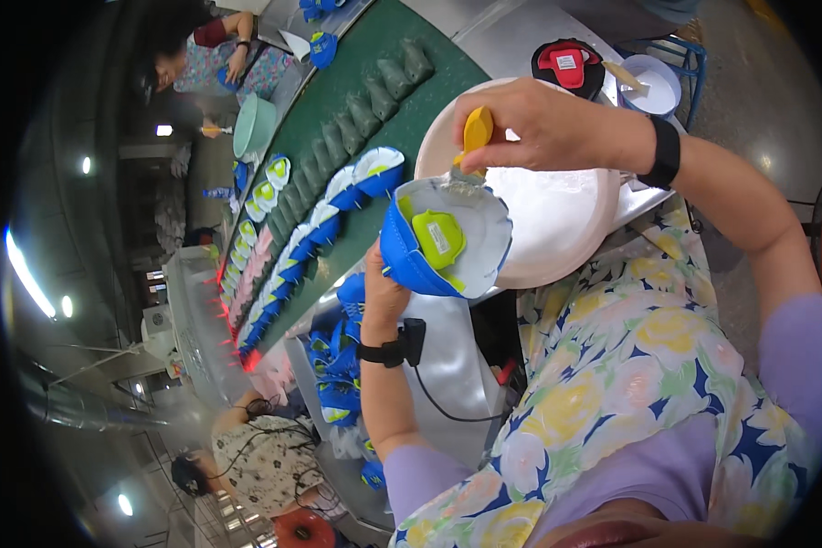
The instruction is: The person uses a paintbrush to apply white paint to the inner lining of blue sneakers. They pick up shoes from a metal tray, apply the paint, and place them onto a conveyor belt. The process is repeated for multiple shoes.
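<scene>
Nearest the camera, the left hand [381,297] grips the blue shoe upper [447,239] from below, fingers wrapped around its underside, so that the upper's pale inner lining faces up; a black wrist device [400,344] with a thin cable sits on that forearm just behind the upper. Inside the upper lies a lime-green insole piece [438,237]. Right above the upper, the right hand [543,123] is closed on a yellow-handled brush [473,142], whose bristle end touches the upper's top rim; a black band [664,153] circles that wrist. Directly behind the upper and touching it in view is a broad white bowl [557,219] holding white paste, resting on the grey desk [511,32]. Below and to the left of the upper, a heap of blue uppers [338,374] is piled beside the left forearm. Farther left of the upper, a green conveyor belt [356,91] carries rows of blue-and-white uppers [338,196] and grey shoe forms [374,96]. Beyond the bowl, well past the upper, stand a red-and-black object [568,64] and a small white cup [653,84] with a stick in it. Other people work at the belt's far end [205,59] and low to the left of the upper [247,461].
</scene>
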The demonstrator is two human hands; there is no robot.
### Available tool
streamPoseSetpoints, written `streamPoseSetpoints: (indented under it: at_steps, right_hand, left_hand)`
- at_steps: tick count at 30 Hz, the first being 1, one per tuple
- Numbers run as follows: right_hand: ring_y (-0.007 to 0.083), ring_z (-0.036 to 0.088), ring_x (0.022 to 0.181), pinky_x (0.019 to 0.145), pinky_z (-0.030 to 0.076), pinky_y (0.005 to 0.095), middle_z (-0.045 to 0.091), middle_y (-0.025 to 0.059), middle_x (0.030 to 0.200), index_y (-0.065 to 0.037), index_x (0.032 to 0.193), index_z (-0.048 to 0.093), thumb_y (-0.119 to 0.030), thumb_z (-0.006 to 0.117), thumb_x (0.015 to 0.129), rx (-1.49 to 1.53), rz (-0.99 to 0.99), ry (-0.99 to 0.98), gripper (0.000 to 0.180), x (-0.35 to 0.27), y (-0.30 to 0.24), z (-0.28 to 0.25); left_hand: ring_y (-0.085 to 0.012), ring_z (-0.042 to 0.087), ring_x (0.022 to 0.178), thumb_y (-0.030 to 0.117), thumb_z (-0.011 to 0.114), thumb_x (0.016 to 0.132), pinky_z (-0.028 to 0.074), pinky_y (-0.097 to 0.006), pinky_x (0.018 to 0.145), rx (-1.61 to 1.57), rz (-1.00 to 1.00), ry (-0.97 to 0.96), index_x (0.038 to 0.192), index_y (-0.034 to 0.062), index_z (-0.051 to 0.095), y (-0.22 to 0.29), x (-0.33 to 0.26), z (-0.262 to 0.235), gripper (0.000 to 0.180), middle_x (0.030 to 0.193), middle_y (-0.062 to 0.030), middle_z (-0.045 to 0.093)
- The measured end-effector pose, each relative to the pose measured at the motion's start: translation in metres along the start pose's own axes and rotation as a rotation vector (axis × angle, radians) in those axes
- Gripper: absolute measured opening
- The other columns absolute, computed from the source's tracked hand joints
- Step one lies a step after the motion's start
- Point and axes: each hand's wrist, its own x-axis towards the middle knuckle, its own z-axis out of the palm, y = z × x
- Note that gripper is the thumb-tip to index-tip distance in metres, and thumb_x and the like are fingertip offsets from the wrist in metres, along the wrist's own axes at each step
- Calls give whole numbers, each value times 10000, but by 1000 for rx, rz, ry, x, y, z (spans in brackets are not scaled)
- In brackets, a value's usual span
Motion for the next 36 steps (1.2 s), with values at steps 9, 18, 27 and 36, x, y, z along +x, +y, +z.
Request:
streamPoseSetpoints:
  at_steps: [9, 18, 27, 36]
  right_hand:
    - [219, 641, 562, 532, 507, 281, 644, 164, 667, 50, 819, 607, -338, 709, 849, 5, 352, 342, 402, -23, 5, 15]
    - [145, 636, 557, 519, 515, 245, 641, 118, 661, 62, 837, 609, -281, 734, 839, 424, 573, 355, 366, -35, -5, 29]
    - [216, 662, 782, 671, 511, 301, 650, 87, 879, -42, 976, 615, -221, 717, 874, 52, -59, 232, 229, -43, 2, 4]
    - [316, 635, 812, 701, 511, 388, 624, 122, 922, -47, 925, 554, -260, 634, 916, -28, -306, -2, 227, -15, -9, 20]
  left_hand:
    - [-181, 626, 1041, 127, 582, 943, 481, -335, 950, -177, 488, 331, 1212, 15, 569, -43, 8, 22, 292, 1125, -79, 651]
    - [-186, 586, 1059, 130, 572, 941, 446, -335, 956, 604, 851, 577, 1220, -9, 563, -14, 17, 40, 312, 1180, -96, 594]
    - [-238, 654, 1022, 275, 534, 949, 577, -359, 826, -709, -308, -270, 1302, 34, 522, -32, 9, 9, 427, 1204, -137, 624]
    - [-372, 541, 1214, 519, 501, 928, 429, -570, 1036, -1360, -624, -440, 1373, 42, 456, -45, 3, 63, 654, 1334, -180, 548]
